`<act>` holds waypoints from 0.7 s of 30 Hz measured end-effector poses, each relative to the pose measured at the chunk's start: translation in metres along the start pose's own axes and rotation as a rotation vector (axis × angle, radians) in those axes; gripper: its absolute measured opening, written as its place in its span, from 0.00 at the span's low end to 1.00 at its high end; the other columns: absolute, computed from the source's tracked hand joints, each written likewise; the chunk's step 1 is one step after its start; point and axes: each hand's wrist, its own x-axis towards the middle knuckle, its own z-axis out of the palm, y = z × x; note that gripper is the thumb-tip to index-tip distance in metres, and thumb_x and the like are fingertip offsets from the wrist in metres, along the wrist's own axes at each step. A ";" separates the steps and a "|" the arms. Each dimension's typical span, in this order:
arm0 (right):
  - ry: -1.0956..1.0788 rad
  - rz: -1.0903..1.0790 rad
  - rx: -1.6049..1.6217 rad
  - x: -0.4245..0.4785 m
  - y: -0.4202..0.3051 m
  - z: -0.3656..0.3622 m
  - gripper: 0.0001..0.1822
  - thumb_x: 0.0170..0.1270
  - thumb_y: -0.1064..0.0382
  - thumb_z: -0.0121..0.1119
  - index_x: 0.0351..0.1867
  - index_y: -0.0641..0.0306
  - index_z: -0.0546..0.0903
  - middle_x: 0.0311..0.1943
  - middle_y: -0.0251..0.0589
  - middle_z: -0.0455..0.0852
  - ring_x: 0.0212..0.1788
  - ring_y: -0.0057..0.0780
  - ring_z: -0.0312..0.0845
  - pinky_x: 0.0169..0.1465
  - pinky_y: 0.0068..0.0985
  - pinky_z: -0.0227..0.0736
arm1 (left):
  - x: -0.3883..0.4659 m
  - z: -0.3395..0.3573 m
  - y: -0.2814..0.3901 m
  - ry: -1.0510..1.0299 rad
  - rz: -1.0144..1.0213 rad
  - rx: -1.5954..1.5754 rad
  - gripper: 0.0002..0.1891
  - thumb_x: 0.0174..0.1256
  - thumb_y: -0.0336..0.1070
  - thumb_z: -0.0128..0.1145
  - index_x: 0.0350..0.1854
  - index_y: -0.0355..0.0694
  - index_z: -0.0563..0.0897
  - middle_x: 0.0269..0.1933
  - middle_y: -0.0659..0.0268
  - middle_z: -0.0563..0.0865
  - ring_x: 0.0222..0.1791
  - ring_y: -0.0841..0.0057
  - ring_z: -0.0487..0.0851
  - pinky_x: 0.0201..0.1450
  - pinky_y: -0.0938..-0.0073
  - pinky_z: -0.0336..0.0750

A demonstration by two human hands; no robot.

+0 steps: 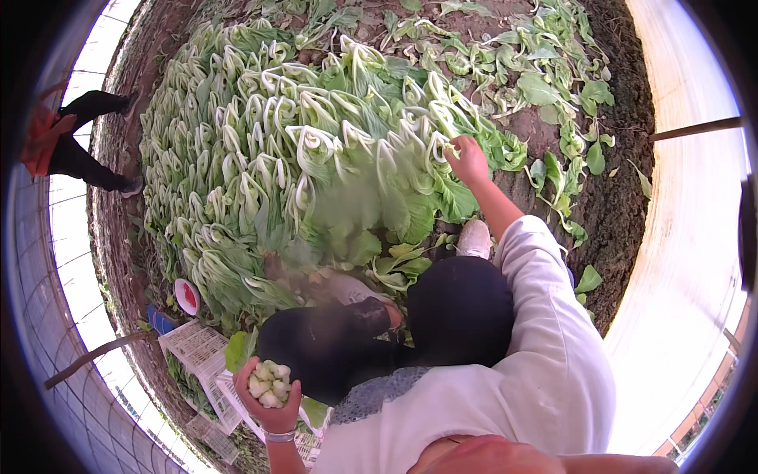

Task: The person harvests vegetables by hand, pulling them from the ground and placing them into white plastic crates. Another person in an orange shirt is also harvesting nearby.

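Note:
Rows of cut leafy greens (254, 136) with pale stalks lie on the soil before me. My right hand (468, 159) is at the right end of the rows, its thumb and index finger at the white stalk of one plant; whether they grip it I cannot tell. At the lower left, my left hand (269, 394) holds a bunch of leafy greens (269, 382) with the pale cut ends facing up. Green leaves stick out beside that hand, next to a white plastic crate (225, 397). A blurred smudge hides part of the middle.
Discarded leaves (536, 89) are scattered at the upper right. A white bowl with something red (187, 296) and a blue object (160, 320) lie near the crates at left. Another person (83, 139) stands at the far left. My shoes (474, 239) rest among the leaves.

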 end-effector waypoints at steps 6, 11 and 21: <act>0.213 0.057 -0.222 0.021 0.003 0.055 0.24 0.52 0.50 0.76 0.47 0.59 0.84 0.50 0.43 0.83 0.56 0.47 0.78 0.57 0.43 0.73 | 0.002 0.005 0.020 0.023 -0.101 0.037 0.45 0.40 0.29 0.78 0.67 0.37 0.70 0.62 0.54 0.79 0.61 0.58 0.76 0.71 0.54 0.68; 0.099 0.109 0.611 -0.027 0.003 0.033 0.20 0.62 0.56 0.67 0.51 0.64 0.81 0.51 0.49 0.84 0.51 0.51 0.80 0.57 0.44 0.75 | 0.010 0.001 0.026 0.019 -0.123 0.115 0.45 0.41 0.30 0.77 0.68 0.37 0.69 0.63 0.55 0.79 0.63 0.58 0.75 0.72 0.53 0.66; -0.525 0.065 -0.376 0.067 -0.102 0.111 0.33 0.55 0.39 0.74 0.56 0.59 0.83 0.52 0.45 0.89 0.55 0.44 0.87 0.56 0.40 0.82 | 0.002 0.000 0.033 0.036 -0.131 0.128 0.43 0.46 0.34 0.77 0.68 0.37 0.70 0.62 0.55 0.79 0.62 0.60 0.76 0.71 0.57 0.67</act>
